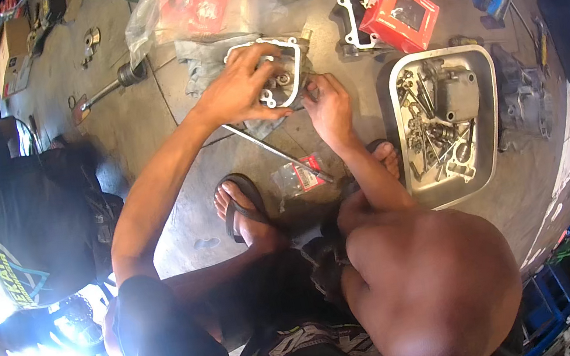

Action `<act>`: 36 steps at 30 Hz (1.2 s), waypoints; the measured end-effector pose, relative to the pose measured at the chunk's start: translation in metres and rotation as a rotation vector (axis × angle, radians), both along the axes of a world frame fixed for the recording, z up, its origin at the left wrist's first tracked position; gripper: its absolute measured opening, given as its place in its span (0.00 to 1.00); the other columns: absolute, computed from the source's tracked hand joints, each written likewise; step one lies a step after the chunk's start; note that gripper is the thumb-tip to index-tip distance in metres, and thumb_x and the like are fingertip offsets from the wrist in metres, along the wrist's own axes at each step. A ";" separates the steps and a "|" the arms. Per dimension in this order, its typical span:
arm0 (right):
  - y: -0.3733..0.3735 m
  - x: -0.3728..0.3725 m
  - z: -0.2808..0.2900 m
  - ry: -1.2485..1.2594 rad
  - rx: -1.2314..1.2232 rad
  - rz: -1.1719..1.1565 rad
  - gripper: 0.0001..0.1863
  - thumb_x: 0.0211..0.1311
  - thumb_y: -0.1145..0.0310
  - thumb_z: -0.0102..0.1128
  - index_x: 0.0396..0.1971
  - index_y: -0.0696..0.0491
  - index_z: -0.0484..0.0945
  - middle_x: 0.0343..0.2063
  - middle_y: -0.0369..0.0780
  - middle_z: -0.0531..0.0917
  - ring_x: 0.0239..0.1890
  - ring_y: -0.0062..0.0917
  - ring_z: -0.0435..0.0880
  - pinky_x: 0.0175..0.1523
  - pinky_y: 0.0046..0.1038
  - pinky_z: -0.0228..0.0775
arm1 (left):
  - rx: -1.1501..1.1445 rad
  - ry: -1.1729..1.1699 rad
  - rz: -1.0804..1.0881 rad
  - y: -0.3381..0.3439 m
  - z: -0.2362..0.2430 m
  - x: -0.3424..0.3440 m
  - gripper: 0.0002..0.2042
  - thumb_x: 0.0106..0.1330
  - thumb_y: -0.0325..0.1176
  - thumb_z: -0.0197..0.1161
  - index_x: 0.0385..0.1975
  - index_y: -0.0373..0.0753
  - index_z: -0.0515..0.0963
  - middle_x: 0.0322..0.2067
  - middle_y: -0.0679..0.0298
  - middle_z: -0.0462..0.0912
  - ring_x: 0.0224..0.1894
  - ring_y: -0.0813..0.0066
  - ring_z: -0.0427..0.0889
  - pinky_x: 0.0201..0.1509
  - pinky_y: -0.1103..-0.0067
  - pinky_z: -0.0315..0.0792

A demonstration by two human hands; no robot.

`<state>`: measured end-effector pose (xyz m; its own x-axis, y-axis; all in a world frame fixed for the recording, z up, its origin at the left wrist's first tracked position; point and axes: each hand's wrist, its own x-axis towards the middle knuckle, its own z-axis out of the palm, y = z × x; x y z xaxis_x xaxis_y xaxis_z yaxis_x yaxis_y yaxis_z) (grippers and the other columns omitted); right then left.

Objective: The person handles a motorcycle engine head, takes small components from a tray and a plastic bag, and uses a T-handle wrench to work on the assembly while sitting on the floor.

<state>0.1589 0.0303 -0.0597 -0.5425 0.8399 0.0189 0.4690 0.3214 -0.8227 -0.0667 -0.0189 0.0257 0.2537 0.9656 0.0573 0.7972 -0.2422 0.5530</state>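
A metal engine housing with a pale, machined rim (298,64) lies on a grey cloth (196,61) on the floor in front of me. My left hand (237,88) reaches over its left side with fingers and thumb spread apart. At its right edge, my right hand (328,108) has its fingers curled into a pinch; whatever they hold is too small or hidden to name. A long thin metal rod (273,148) lies slantwise on the floor below my hands. Near its lower end is a small clear plastic packet with a red label (308,172).
A metal tray (415,191) of bolts and engine parts stands at my right. Beyond it lie a red box (415,12) and a white-edged gasket (354,18). Plastic bags (148,17) are at the far side. A rod with a dark cylindrical end (131,74) lies far left.
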 end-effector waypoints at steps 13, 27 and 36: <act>-0.003 0.015 0.007 0.533 -0.814 -0.224 0.13 0.71 0.72 0.56 0.52 0.58 0.77 0.44 0.39 0.85 0.42 0.24 0.83 0.51 0.26 0.73 | 0.215 -0.126 0.048 -0.002 0.021 0.016 0.30 0.44 0.46 0.82 0.41 0.39 0.73 0.52 0.55 0.75 0.55 0.52 0.74 0.58 0.61 0.69; 0.010 0.012 0.036 0.738 -1.241 -0.140 0.25 0.78 0.52 0.48 0.60 0.58 0.71 0.54 0.41 0.80 0.56 0.25 0.77 0.64 0.33 0.64 | 0.217 -0.115 0.006 0.000 0.009 0.027 0.31 0.45 0.46 0.81 0.44 0.37 0.73 0.51 0.55 0.75 0.52 0.52 0.76 0.57 0.64 0.69; 0.008 0.011 0.024 0.588 -1.096 -0.155 0.21 0.78 0.54 0.52 0.57 0.55 0.76 0.47 0.34 0.82 0.45 0.16 0.75 0.51 0.24 0.65 | 0.178 -0.123 0.001 0.004 0.000 0.029 0.33 0.45 0.47 0.82 0.45 0.38 0.72 0.52 0.52 0.76 0.54 0.49 0.76 0.57 0.60 0.70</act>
<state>0.1703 0.0384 -0.0356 -0.5831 0.6211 -0.5237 -0.0881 -0.6892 -0.7192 -0.0379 -0.0144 0.0252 0.2334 0.9377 0.2575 0.7267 -0.3442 0.5945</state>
